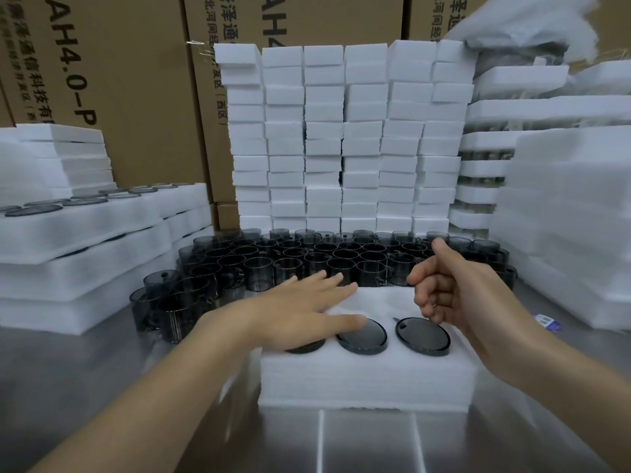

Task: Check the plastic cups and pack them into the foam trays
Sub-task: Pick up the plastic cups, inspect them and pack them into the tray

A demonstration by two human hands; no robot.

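Observation:
A white foam tray (367,377) lies in front of me on the steel table. Its near row holds dark plastic cups bottom-up: one in the middle (362,337), one on the right (423,336), and one on the left (307,347) mostly hidden under my left hand. My left hand (304,310) lies flat over the tray's left side, fingers spread, holding nothing. My right hand (450,288) hovers above the tray's right side, fingers curled loosely with the thumb up, empty. Behind the tray stand many loose smoky cups (324,261), open ends up.
Stacked white foam blocks (341,138) form a wall behind the cups. Filled foam trays (85,240) are piled at the left, more foam stacks (563,216) at the right. Cardboard boxes (119,80) stand at the back. A small blue-and-white item (548,321) lies at the right.

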